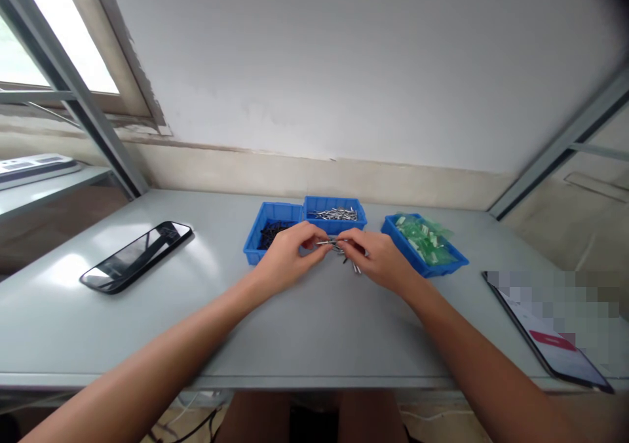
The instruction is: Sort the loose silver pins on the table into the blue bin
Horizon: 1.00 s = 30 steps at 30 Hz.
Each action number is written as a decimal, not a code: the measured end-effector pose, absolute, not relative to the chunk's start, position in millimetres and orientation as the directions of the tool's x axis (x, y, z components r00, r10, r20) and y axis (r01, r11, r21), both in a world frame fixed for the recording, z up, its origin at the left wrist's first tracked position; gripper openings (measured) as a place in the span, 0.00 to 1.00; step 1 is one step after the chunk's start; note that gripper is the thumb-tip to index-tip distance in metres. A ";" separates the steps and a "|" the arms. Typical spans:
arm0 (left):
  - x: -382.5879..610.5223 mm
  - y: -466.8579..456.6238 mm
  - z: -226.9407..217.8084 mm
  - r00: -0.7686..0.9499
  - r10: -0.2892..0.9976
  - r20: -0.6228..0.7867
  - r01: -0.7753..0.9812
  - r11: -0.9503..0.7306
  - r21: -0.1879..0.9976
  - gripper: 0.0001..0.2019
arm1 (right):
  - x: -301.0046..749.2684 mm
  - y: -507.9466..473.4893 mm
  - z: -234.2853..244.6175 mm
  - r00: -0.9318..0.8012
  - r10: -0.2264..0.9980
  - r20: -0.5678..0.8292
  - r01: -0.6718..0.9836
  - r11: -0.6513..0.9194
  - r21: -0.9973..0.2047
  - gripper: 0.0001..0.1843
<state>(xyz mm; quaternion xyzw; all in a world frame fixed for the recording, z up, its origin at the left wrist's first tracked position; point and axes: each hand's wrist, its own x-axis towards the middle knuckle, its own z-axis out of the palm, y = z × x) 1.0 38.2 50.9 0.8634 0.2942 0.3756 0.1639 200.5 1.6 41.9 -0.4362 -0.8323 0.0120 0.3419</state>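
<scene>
My left hand (pixel 287 256) and my right hand (pixel 376 256) meet above the middle of the table. Between their fingertips is a thin silver metal pin (pixel 325 242), its left end at my left thumb and forefinger, its right end pinched by my right fingers. Whether a second small part is attached to it is too small to tell. Several loose silver pins (pixel 356 268) lie on the table, partly hidden by my right hand. Just behind, a blue bin (pixel 333 202) holds many silver pins (pixel 339 214). Another blue bin (pixel 252 257), partly behind my left hand, contains small black parts (pixel 271 233).
On the right stands a blue bin (pixel 436 272) of green plastic bags (pixel 426 238). A black phone (pixel 137 256) rests on the grey table (pixel 314 338) at left, and a lit tablet-like screen (pixel 550 338) at right. Metal frame posts and a wall bound the back.
</scene>
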 end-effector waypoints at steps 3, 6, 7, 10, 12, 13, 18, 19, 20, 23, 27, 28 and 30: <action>0.5 38.3 52.1 0.544 0.617 0.569 0.365 -0.784 0.501 0.05 | 200.0 2.8 40.6 -0.410 0.747 0.523 0.718 0.618 -0.320 0.11; 0.5 37.6 52.3 0.553 0.613 0.564 0.342 -0.785 0.517 0.05 | 198.1 2.8 41.0 -0.442 0.749 0.494 0.713 0.627 -0.313 0.11; 0.7 37.1 52.3 0.559 0.614 0.558 0.334 -0.782 0.526 0.05 | 197.5 2.8 41.3 -0.452 0.745 0.490 0.708 0.634 -0.311 0.11; 1.4 35.0 52.9 0.565 0.638 0.524 0.330 -0.756 0.565 0.06 | 196.4 3.1 41.6 -0.475 0.735 0.483 0.693 0.651 -0.310 0.11; 1.8 33.2 53.8 0.555 0.661 0.505 0.323 -0.731 0.601 0.06 | 196.4 3.3 41.6 -0.478 0.735 0.481 0.693 0.652 -0.308 0.11; 2.0 32.4 54.3 0.546 0.669 0.503 0.311 -0.720 0.620 0.06 | 196.6 3.2 41.6 -0.476 0.736 0.482 0.695 0.650 -0.307 0.11; 1.7 31.2 56.3 0.520 0.681 0.516 0.286 -0.708 0.646 0.04 | 197.4 1.1 43.0 -0.432 0.751 0.499 0.708 0.625 -0.327 0.11; 1.5 31.8 56.4 0.522 0.681 0.514 0.302 -0.711 0.635 0.04 | 197.5 0.7 43.3 -0.412 0.755 0.510 0.707 0.618 -0.344 0.12; 1.3 32.5 56.3 0.524 0.681 0.512 0.322 -0.715 0.621 0.04 | 197.5 0.3 43.5 -0.390 0.760 0.521 0.704 0.610 -0.363 0.12; 0.9 35.2 55.0 0.523 0.680 0.513 0.372 -0.724 0.580 0.05 | 197.6 -0.7 44.0 -0.332 0.771 0.543 0.699 0.588 -0.406 0.13; 1.7 37.8 51.5 0.552 0.665 0.502 0.400 -0.740 0.541 0.05 | 197.6 -1.1 44.0 -0.353 0.761 0.544 0.702 0.600 -0.385 0.13; 1.9 38.1 50.7 0.566 0.662 0.491 0.407 -0.742 0.532 0.05 | 197.6 -0.9 43.8 -0.371 0.757 0.538 0.700 0.609 -0.373 0.13; 2.0 38.4 49.7 0.587 0.660 0.469 0.422 -0.744 0.519 0.05 | 197.6 -0.4 43.2 -0.407 0.745 0.529 0.694 0.628 -0.351 0.12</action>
